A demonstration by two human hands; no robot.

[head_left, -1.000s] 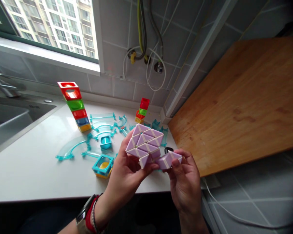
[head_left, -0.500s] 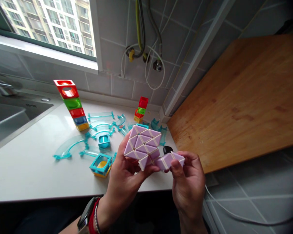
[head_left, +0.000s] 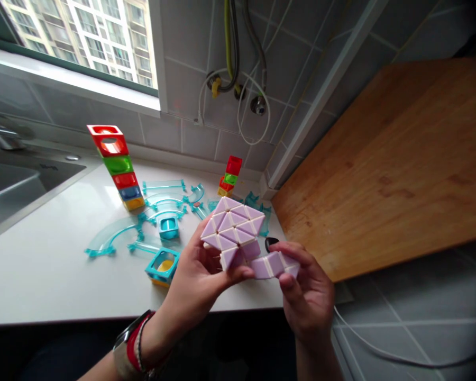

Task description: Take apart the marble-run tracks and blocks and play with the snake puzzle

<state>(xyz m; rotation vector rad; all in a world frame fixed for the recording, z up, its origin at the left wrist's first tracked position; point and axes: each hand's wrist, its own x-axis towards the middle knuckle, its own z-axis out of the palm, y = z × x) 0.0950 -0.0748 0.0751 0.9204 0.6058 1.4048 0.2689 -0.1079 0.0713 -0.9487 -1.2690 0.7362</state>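
Above the front edge of the counter I hold a purple and white snake puzzle (head_left: 235, 226) made of triangular wedges, partly folded into a chunky block. My left hand (head_left: 200, 278) grips the block from its left and underside, the thumb pressed along the bottom; the fingers behind it are mostly hidden. At the lower right a short tail sticks out of the block. Pinched round the end of that tail are the thumb and fingers of my right hand (head_left: 307, 288). Just behind the tail a small black object (head_left: 271, 244) shows.
On the white counter (head_left: 35, 275) stand a tall tower of coloured cubes (head_left: 120, 165), a shorter stack (head_left: 230, 177), clear teal track pieces (head_left: 115, 235) and teal cubes (head_left: 168, 227). A sink (head_left: 16, 185) lies left, a wooden board (head_left: 392, 169) leans right.
The snake puzzle has tilted and turned slightly in my hands, and its lower wedge has shifted left. My left wrist has moved a little left; my right hand keeps its pinch on the tail.
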